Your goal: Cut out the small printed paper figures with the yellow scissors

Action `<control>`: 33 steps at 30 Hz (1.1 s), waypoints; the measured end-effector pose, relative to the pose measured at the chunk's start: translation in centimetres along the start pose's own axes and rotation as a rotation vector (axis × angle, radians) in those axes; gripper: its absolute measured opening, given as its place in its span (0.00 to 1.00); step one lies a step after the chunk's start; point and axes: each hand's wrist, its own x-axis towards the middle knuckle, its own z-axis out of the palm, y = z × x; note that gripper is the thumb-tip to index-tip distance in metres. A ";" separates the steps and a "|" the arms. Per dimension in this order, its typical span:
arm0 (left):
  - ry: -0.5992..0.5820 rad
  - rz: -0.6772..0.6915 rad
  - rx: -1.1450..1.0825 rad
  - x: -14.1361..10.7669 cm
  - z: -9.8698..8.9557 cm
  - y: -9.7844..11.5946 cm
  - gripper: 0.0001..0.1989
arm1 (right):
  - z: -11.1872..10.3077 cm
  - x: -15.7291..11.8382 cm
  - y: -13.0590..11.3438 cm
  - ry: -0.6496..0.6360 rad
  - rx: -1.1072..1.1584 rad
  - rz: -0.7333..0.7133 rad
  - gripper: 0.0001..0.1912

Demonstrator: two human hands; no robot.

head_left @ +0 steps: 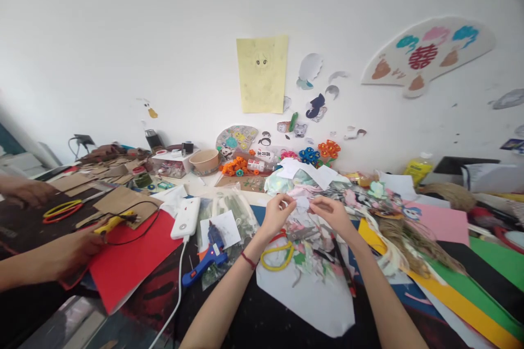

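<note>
A small white paper piece (303, 204) is held up between my two hands over the cluttered table. The thumb and fingers of my left hand (279, 214) pinch its left side. My right hand (332, 215) grips the opposite edge, fingertips closed. Beneath them, paper scraps (305, 256) in pink, green and grey are scattered on a large white sheet (315, 308). Scissors with yellow loop handles (282, 262) lie just below my left hand. A dark pencil-like stick with a red end (344, 267) lies beside my right forearm.
At left, another person's hand (88, 245) holds a yellow-handled tool (117, 222) above red paper (135, 262). A blue glue gun (210, 256) and white power strip (186, 218) sit left of my arm. Coloured sheets (440, 221) and twine (413, 245) lie to the right.
</note>
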 end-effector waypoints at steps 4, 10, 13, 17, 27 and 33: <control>0.003 0.006 0.022 -0.8 0.2 -0.5 0.17 | 0.3 -0.6 0.9 -0.014 -0.033 0.018 0.12; -0.025 -0.012 -0.006 -1.1 0.1 -1.6 0.17 | 0.4 -0.8 1.8 -0.039 -0.068 0.050 0.13; -0.044 -0.036 -0.029 -0.8 0.1 -1.7 0.17 | 0.2 -0.6 2.2 -0.044 -0.065 0.061 0.14; -0.052 -0.074 -0.059 -0.4 0.1 -1.5 0.17 | 0.1 -0.3 2.3 -0.060 -0.069 0.073 0.14; 0.036 -0.290 -0.193 0.1 -1.0 -1.8 0.19 | -1.1 0.0 2.4 0.051 -0.126 0.209 0.16; 0.166 -0.399 -0.079 0.7 -2.3 -2.5 0.19 | -2.7 -0.2 2.6 0.242 -0.177 0.301 0.17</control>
